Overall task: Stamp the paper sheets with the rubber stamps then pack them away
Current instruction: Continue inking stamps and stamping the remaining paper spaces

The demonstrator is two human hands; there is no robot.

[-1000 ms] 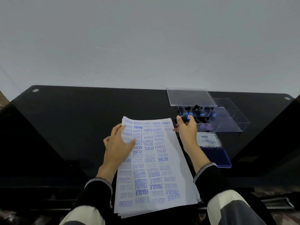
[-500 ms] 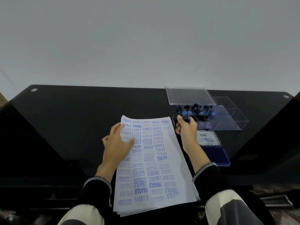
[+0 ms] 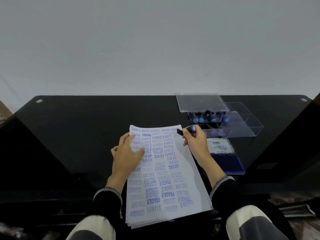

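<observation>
Many blue word-prints cover the top sheet [image 3: 173, 170], left hand [image 3: 127, 153] flat on it, right hand [image 3: 196, 139] gripping a stamp [image 3: 187, 130].

Left hand [image 3: 127, 155] hides part of paper stack [image 3: 166, 179].

The tabletop [image 3: 86, 129] is shiny black, and the wall [image 3: 155, 45] behind it is plain pale grey. The paper sheets [image 3: 187, 170] are white, covered with rows of blue stamped words (some dark blue, some faded). The stamp [image 3: 187, 130] in the right hand [image 3: 196, 142] is black with a blue round end. Near the far right corner, the clear box [image 3: 242, 125] holds more black stamps with blue ends. Its clear lid [image 3: 200, 102] lies beside it. The ink pad [image 3: 230, 163] is deep blue, with a white label. Both sleeves [image 3: 107, 200] are black with speckled black-and-white cuffs.
</observation>
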